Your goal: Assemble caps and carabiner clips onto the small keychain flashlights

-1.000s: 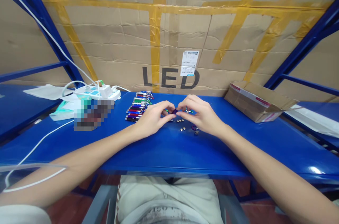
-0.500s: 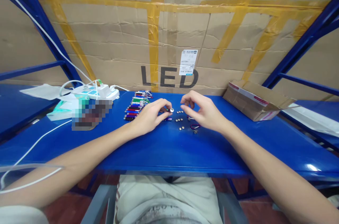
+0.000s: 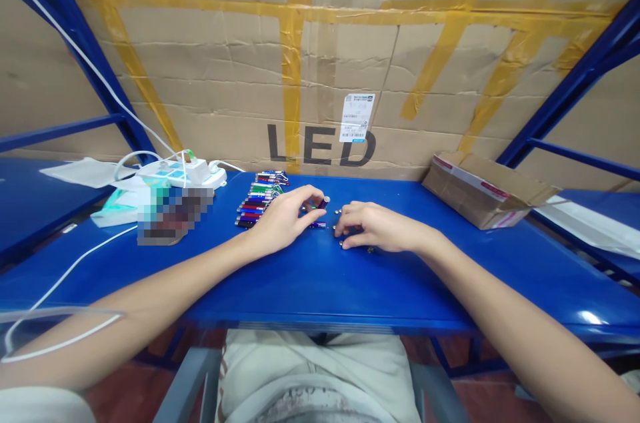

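Note:
My left hand [image 3: 280, 219] is closed on a small purple torch tube [image 3: 323, 203], its silvery end pointing up and right. Below the fingers another purple torch [image 3: 317, 225] lies on the table, partly covered by my hand. My right hand [image 3: 373, 226] is low over the small silver button cells [image 3: 341, 244], fingers bent and thumb apart. Its fingertips are at the cells, and several are hidden beneath it. Left of my left hand lies a row of coloured mini torches [image 3: 249, 213] with carabiner clips.
A cardboard box [image 3: 480, 189] stands at the right on the blue table [image 3: 320, 289]. At the left are a white power strip [image 3: 200, 173], a green-and-white packet [image 3: 117, 206] and a white cable [image 3: 75, 263]. A large carton [image 3: 225, 76] forms the back.
My right hand has come down and left onto the button cells, covering the purple carabiner. My left hand stays in place, with the torch tube tipped so more of its side shows.

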A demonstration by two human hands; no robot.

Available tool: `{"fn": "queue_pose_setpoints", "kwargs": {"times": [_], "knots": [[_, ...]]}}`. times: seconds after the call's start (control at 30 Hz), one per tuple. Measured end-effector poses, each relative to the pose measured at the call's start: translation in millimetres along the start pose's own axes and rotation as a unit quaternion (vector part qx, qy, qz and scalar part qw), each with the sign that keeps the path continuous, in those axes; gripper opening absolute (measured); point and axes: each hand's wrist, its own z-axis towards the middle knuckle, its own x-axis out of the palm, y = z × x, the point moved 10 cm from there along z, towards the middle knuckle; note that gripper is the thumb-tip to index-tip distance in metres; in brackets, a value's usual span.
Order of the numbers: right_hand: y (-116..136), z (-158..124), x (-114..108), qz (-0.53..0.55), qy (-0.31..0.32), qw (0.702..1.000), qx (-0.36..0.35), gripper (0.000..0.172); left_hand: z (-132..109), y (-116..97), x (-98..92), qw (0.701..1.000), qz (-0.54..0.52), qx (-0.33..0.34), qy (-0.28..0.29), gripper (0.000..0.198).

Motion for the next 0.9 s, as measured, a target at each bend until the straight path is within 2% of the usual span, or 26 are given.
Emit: {"fn": "queue_pose_setpoints", "kwargs": {"times": [0.13, 0.53, 0.9], "knots": [[3.7, 2.1, 2.2, -0.014, -0.008, 1.000, -0.005, 0.011, 0.4, 1.2, 0.8, 1.000, -0.002, -0.005, 0.001, 0.016], [-0.4, 3.9, 3.4, -0.022, -0.028, 0.999, 0.015, 0.010, 1.4, 1.1, -2.1, 1.000, 0.003, 0.000, -0.013, 0.010], [-3.6, 2.0, 10.8, 0.023, 0.011, 0.999, 0.042, 0.017, 1.6, 1.7, -2.3, 1.000, 0.000, -0.007, -0.014, 0.010]]}}
